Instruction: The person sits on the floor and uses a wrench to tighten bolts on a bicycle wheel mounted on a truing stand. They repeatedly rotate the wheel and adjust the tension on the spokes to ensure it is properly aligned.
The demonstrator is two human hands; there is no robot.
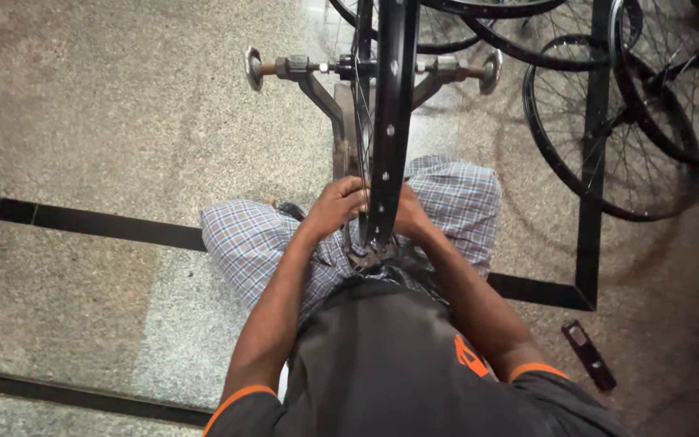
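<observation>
Head view: no containers show. A black rim (pixel 388 121) stands upright on edge in a metal stand (pixel 325 93), its axle clamped between two knobbed arms, its near edge dipping toward the person's lap.

The left hand (pixel 335 206) curls against the rim's left side with fingers bent inward and close together; what they pinch is hidden. The right hand (pixel 408 214) presses on the rim's right side, mostly covered by the rim, so I cannot tell its grip.

Both forearms run forward from orange-cuffed sleeves and meet at the rim's near edge, elbows out, above checked cloth over the knees.

More wheels (pixel 608 121) lie on the floor to the right. A small dark tool (pixel 588 354) lies near the right elbow.
</observation>
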